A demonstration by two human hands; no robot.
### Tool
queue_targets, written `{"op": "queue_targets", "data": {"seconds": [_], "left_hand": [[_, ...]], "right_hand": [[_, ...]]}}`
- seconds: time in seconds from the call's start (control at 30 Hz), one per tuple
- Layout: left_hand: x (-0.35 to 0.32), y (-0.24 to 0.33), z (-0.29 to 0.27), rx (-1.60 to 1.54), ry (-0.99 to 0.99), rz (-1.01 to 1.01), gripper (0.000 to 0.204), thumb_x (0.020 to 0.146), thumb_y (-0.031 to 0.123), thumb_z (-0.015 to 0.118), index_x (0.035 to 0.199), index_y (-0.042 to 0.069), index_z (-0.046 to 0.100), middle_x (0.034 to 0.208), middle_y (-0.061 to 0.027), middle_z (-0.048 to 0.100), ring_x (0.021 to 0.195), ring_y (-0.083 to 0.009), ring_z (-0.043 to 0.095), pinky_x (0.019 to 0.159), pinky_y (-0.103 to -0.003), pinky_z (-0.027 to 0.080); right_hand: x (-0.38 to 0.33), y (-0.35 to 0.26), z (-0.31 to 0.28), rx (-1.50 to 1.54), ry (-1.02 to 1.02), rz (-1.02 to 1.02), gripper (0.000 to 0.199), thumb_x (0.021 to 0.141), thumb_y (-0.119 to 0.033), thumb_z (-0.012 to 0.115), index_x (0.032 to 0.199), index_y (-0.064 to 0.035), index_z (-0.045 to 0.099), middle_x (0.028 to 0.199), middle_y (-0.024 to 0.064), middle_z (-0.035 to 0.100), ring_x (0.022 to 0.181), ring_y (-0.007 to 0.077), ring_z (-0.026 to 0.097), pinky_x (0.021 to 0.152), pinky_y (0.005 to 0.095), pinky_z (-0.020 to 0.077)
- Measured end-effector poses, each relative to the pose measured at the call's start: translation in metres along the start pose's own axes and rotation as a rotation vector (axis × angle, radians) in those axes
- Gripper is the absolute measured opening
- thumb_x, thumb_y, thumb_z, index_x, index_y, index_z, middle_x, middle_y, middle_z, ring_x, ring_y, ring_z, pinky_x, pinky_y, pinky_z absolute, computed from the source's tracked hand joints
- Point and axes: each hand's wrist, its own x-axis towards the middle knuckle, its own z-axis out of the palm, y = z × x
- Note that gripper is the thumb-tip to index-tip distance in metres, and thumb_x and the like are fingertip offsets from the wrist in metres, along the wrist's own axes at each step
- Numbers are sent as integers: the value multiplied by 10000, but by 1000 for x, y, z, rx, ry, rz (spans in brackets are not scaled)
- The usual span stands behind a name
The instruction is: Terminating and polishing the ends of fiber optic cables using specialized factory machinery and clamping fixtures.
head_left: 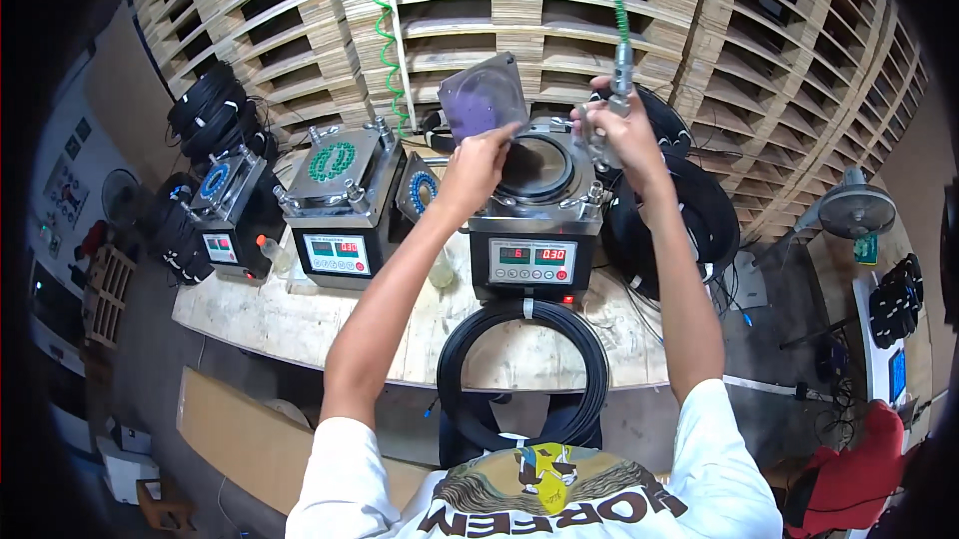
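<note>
Machines number three on the counter. Left hand fingers pinch the purple pad above the nearest machine; right hand fingers grip one air nozzle. One cable coil hangs in front.

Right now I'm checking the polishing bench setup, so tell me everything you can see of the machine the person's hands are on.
The machine is a boxy grey and black unit standing upright on the wooden bench, rightmost of three alike. Its front panel carries two red digit displays and small buttons. On top sits a dark round plate ringed by metal corner clamps. The left hand touches the plate's rim while lifting a purplish translucent square film. The right hand holds a metal nozzle on a green hose above it. A black cable coil leans against its front.
</note>
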Motion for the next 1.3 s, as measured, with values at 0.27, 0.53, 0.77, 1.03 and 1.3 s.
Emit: {"op": "queue_targets", "data": {"seconds": [0.27, 0.53, 0.77, 1.03, 1.3], "left_hand": [[20, 0, -9, 129, -816, 53, 445, 905, 121, 657, 1347, 78, 633, 1432, -245, 545, 1246, -418, 574, 1072, -444, 450], [21, -7, 3, 22, -812, 74, 382, 931, 181, 659, 1294, 61, 673, 1401, -280, 559, 1223, -439, 585, 1054, -450, 460], [53, 14, -23, -542, -531, -410, 479, 1047, 367, 564, 1371, 17, 602, 1290, -136, 671, 1115, -210, 661, 977, -344, 508], [101, 42, -100, -809, -269, -384, 375, 1003, 270, 656, 1287, 25, 656, 1134, -78, 741, 1010, -153, 712, 912, -322, 565], [187, -53, -188, -439, -86, -536, 335, 981, 296, 685, 1191, 36, 666, 1061, -63, 740, 945, -153, 694, 835, -325, 589]], "right_hand": [[15, -13, -57, 73, -6, 125, 422, 936, -34, 590, 1332, -63, 445, 989, 180, 720, 855, 234, 727, 789, 366, 615], [21, -7, -54, 77, -115, 153, 463, 926, -69, 623, 1333, -86, 403, 1018, 225, 714, 907, 265, 740, 828, 395, 605], [39, -7, -20, 14, -548, 244, 267, 966, -167, 623, 1191, -38, 560, 1029, 193, 740, 967, 262, 742, 858, 332, 574], [34, -3, 52, -159, -656, 121, 477, 939, -336, 704, 1290, -36, 585, 1119, 106, 669, 1045, 183, 645, 921, 340, 526], [17, 49, -10, -613, -218, -109, 210, 958, -164, 641, 1104, -13, 657, 852, 64, 651, 748, 124, 590, 698, 289, 486]]}}
